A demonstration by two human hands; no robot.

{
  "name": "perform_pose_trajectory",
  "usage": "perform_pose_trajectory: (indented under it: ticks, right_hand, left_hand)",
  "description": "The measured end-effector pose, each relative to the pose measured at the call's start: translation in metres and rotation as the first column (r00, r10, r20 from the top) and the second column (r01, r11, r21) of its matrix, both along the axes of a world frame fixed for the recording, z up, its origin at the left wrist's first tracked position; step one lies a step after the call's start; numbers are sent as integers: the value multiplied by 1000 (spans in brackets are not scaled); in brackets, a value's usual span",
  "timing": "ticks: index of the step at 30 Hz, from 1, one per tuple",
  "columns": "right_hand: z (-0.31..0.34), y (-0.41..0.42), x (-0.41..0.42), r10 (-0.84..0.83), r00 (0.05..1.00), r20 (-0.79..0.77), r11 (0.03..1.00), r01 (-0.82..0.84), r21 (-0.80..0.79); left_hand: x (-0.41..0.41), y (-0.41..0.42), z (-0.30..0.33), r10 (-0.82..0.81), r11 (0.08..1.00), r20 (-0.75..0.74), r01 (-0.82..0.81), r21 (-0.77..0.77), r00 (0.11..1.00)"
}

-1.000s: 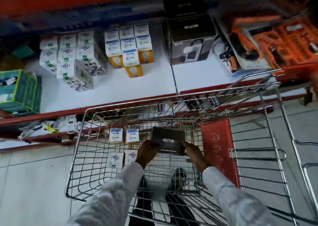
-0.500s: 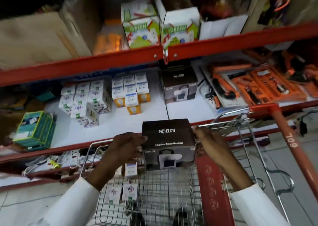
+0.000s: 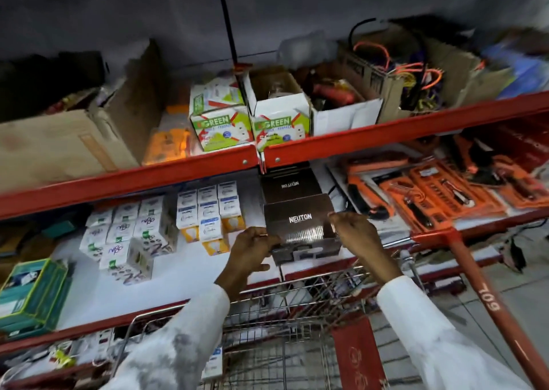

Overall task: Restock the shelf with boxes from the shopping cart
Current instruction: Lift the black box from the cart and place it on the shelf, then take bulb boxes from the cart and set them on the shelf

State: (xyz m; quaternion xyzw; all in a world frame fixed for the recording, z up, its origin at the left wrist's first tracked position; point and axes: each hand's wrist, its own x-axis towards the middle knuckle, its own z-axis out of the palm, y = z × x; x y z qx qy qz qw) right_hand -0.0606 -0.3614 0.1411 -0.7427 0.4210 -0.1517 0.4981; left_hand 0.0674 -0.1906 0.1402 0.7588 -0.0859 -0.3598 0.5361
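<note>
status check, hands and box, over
Left hand and right hand both gripping black box. Box at shelf front, before second black box. Nothing blocking.

Box (image 3: 300,226): dark brown, white lettering. Shelf (image 3: 184,273): white deck, red rails. Small cartons (image 3: 208,211): white, blue bands, yellow bases. Tool cases (image 3: 439,193): orange and black. Sleeves (image 3: 439,339): white. Cart (image 3: 276,357): bare silver wire.

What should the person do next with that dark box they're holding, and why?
Probably ease the dark Neuton box forward and set it down on the white shelf. Left hand and right hand grip its sides over the shelf's front edge, just before a matching box.
</note>
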Motion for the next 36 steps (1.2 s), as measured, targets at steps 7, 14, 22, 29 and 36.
perform_pose_trajectory:
  ticks: [7, 14, 22, 29, 36]
  right_hand:
    - [-35, -19, 16, 21, 996, -85, 998, -25, -57]
    - [-51, 3, 8, 79, 980, -185, 953, -128, -274]
    - [-82, 148, -20, 224, 974, 20, 800, -172, -575]
    - [-190, 252, 24, 531, 779, -335, 655, -628, -421]
    - [-277, 300, 84, 599, 445, -666, 515, -851, -105]
  left_hand:
    - [6, -22, -37, 65, 997, -77, -68, -32, 995]
    - [20, 10, -38, -10, 999, 39, 11, -30, 999]
    - [35, 190, -83, -165, 981, 303, 123, 151, 939]
    - [42, 276, -185, -595, 701, 388, 219, 678, 704]
    - [54, 277, -249, -817, 450, 254, 296, 842, 518]
